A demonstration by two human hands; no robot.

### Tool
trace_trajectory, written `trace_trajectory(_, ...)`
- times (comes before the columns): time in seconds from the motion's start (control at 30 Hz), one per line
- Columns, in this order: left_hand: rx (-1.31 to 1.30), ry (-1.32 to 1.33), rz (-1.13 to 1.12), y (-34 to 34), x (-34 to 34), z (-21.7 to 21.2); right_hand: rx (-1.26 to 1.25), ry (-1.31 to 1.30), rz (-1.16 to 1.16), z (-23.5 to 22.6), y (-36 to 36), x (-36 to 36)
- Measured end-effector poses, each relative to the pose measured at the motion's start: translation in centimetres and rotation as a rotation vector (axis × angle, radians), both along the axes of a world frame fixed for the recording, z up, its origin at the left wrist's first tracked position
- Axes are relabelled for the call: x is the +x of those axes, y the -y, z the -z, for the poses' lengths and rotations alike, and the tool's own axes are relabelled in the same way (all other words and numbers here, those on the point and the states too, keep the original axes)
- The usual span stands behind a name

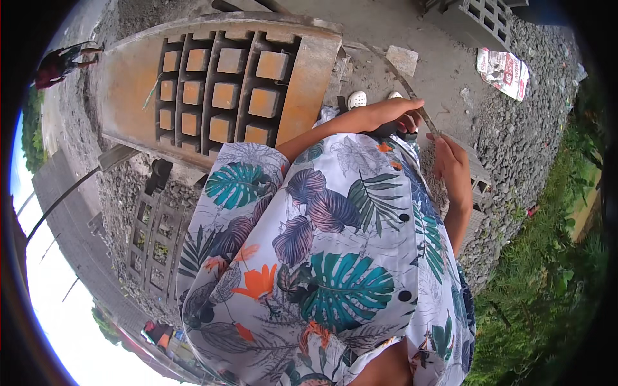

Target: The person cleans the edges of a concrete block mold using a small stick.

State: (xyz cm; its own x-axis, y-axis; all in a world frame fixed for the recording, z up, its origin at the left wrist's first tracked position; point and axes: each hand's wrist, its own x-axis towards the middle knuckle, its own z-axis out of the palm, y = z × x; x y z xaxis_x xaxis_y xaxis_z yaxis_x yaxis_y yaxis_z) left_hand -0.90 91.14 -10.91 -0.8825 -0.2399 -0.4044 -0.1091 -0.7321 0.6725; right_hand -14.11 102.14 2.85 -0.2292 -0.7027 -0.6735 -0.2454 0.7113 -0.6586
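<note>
A long, thin grey-brown rod [407,85] runs from the ground ahead of my feet back toward my body; it looks bent here. My left hand [399,114] is closed round it, fingers curled under. Closer to its near end, my right hand [452,159] is also closed on the rod, thumb along the top. What lies under the right palm is hidden. Left of my arms stands a large rusty metal block mould [309,83] with rows of square orange-topped cores [225,95]. White clogs [356,99] show beyond my left forearm.
A flat square slab [402,60] lies on the concrete ahead. A white and red sack [504,72] rests by the gravel [534,122] on the right. Hollow blocks [486,22] stand at the far right, others [151,241] behind the mould. Another person [58,67] is far left.
</note>
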Motion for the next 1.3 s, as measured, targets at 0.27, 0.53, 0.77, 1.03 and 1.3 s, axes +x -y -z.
trace_trajectory(0.27, -0.491, 0.031, -0.245, -0.6, 1.1, -8.9, -0.265, -0.019, -0.068, -3.8, -1.0, -0.4)
trace_trajectory(0.53, -0.251, 0.084, -0.368, -1.3, 2.7, -1.6, -0.05, -0.554, -0.662, -2.1, 3.2, 0.4)
trace_trajectory(0.77, -0.201, 0.082, -0.433, -0.8, 3.6, -2.8, -0.094, -0.467, -0.677, -2.5, 5.4, 1.9)
trace_trajectory(1.03, -0.272, 0.092, -0.482, -0.2, 4.2, -3.1, -0.059, -0.451, -0.732, -1.6, 6.5, 2.1)
trace_trajectory(1.3, 0.008, 0.11, -0.483, 0.3, 4.7, -1.9, -0.157, -0.478, -0.783, -0.2, 6.9, 1.5)
